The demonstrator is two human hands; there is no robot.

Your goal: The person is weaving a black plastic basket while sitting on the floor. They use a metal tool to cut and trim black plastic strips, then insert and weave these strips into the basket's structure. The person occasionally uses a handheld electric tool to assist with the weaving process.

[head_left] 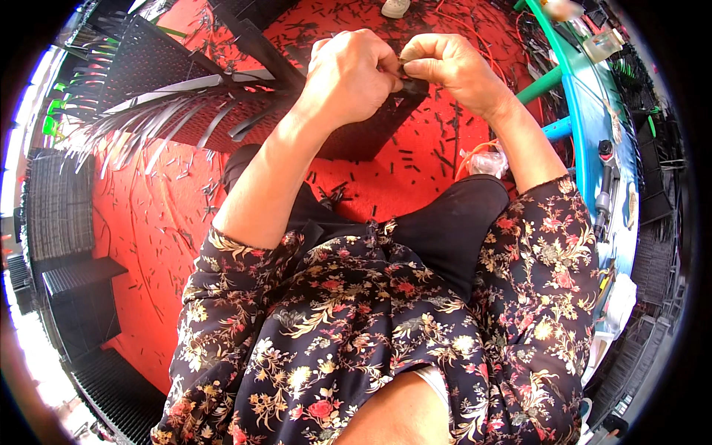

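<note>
My left hand (348, 78) and my right hand (461, 78) meet at the top centre, over the corner of a black woven piece (363, 137). Between their fingertips shows a small dark bit of black strip (402, 72), mostly covered by the fingers. Thumb and forefinger of the right hand are pinched on it; the left fingers are curled closed against it from the other side. Long loose black strips (178, 122) fan out from the woven work toward the left. A perforated black panel (152, 63) rises behind them.
Cut black scraps lie all over the red floor (141, 297). At the right stands a blue table (586, 148) with a green frame (539, 85), holding a glass jar (604, 46) and a dark hand tool (606, 178). Stacked black panels (59, 204) and a black box (83, 304) stand left.
</note>
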